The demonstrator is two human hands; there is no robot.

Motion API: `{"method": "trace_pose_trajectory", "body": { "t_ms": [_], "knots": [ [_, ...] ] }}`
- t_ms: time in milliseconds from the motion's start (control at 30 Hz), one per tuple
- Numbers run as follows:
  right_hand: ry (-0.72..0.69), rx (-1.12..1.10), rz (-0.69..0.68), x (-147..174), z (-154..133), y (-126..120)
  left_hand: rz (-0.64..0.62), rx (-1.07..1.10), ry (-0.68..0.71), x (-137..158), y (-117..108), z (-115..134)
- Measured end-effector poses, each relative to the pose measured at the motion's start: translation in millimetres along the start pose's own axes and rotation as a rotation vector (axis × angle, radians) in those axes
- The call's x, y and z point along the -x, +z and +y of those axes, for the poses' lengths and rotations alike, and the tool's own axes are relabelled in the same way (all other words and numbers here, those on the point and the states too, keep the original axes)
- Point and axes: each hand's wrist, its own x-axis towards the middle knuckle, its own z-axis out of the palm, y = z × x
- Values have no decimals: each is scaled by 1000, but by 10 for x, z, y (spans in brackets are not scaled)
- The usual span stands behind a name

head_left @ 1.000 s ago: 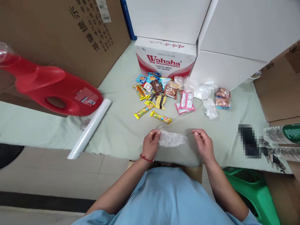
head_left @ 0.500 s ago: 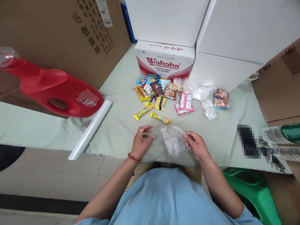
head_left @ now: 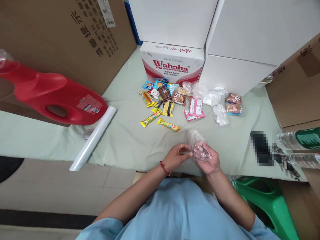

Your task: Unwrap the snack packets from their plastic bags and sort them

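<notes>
Widest of all, a bench (head_left: 130, 146) under pale green cloth. At the left, one big brown carton (head_left: 57, 36), cut off above and hiding any contents. Along the back, white boxes (head_left: 250, 30), at least three, likewise cut off, with insides out of view. At the right edge, a second brown carton (head_left: 295, 96), only partly in view. Below the bench, one green stool (head_left: 270, 196), partly hidden. In front of the white boxes, one Wahaha carton (head_left: 172, 65), with no view inside. At the left, one red jug (head_left: 60, 96), cut off at the cap; beside it, one slanting white roll (head_left: 95, 136). Far right, two clear bottles (head_left: 308, 138), both cut off. In front, a right hand (head_left: 211, 161) with grip closed around crumpled clear plastic (head_left: 197, 146); at the plastic's near left side, a left hand (head_left: 178, 156) with curled fingers, impossible to tell as clamped or merely touching. Near the bottles, one dark object (head_left: 261, 148), pixelated beyond recognition. Toward the back, clear plastic wraps (head_left: 217, 100), merged beyond counting, between a jumble of overlapping snack packs (head_left: 165, 93), two pink packs (head_left: 196, 106) included, and two brown packs (head_left: 233, 109). Nearer, two yellow bars (head_left: 168, 124). Smallest, bunched keys (head_left: 287, 165), uncountable.
</notes>
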Motion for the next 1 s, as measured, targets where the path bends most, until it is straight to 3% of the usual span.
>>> {"method": "trace_pose_trajectory", "body": {
  "t_ms": [233,400,500,667,833,933,1000],
  "knots": [
    [-131,-12,53,34,-266,-173,64,515,-55,20,-266,75],
    [-191,134,170,41,-432,-260,51,623,-64,97,-490,99],
    [-229,303,219,43,-467,-266,132,535,-11,95,-624,61],
    [-242,599,206,10,-420,-264,424,195,126,10,-983,82],
    [-182,639,216,-42,-252,-302,733,72,199,39,-1382,172],
    [-183,643,211,-43,-149,-301,963,-61,281,188,-1372,232],
    [-211,668,208,-31,-98,-286,977,-140,336,300,-1199,277]
  ]
}}
